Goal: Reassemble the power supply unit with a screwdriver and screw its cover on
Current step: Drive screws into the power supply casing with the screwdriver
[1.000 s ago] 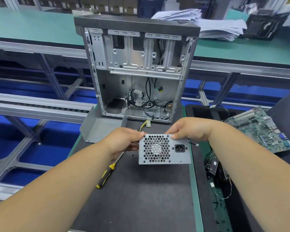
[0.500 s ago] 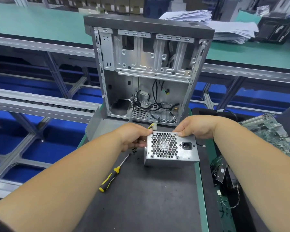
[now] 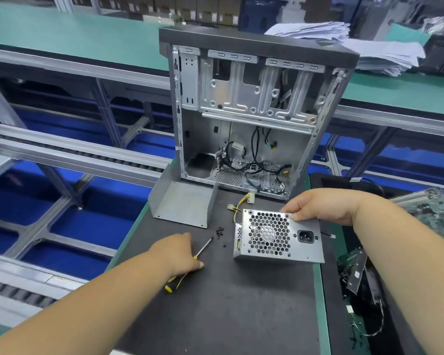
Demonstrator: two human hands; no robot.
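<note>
Two hands work over the dark counter. Left hand lies on the screwdriver, fingers curled around its handle; the shaft points up-right toward small black screws. Right hand grips the top edge of the power supply unit, which rests with its fan grille facing the camera, long axis left-right. Behind stands an open computer case with loose cables inside.

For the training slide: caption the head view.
Right hand holds the power supply unit on the mat while left hand reaches onto the screwdriver.
</note>
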